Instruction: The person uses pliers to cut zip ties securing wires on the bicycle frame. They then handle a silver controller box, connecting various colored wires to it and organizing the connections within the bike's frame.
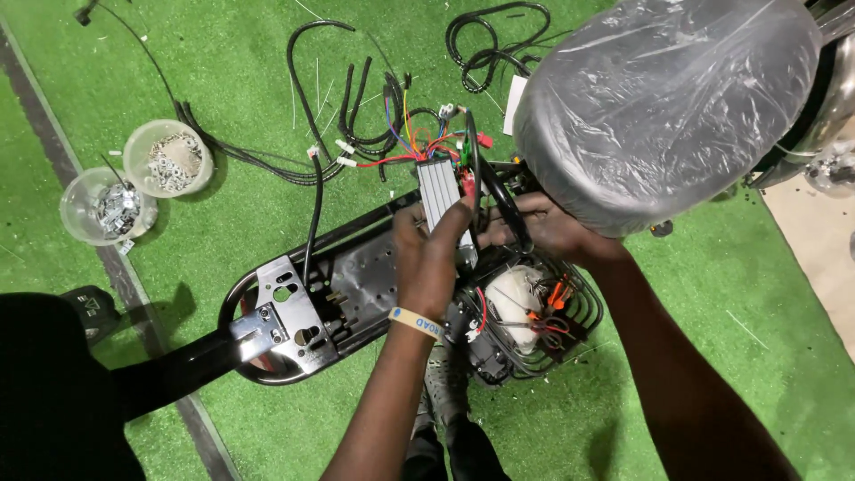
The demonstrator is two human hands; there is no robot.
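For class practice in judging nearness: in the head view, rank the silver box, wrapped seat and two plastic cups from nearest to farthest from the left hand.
1. Silver box: under the left hand fingertips.
2. Wrapped seat: upper right.
3. Plastic cups: far left on the turf.

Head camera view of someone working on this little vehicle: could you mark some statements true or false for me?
1. The left hand touches the ribbed silver box. True.
2. The two clear plastic cups are empty. False: they hold small metal hardware.
3. The floor is green turf. True.
4. The plastic-wrapped seat lies left of the cups. False: it is at the upper right.
5. The right hand reaches in under the seat. True.
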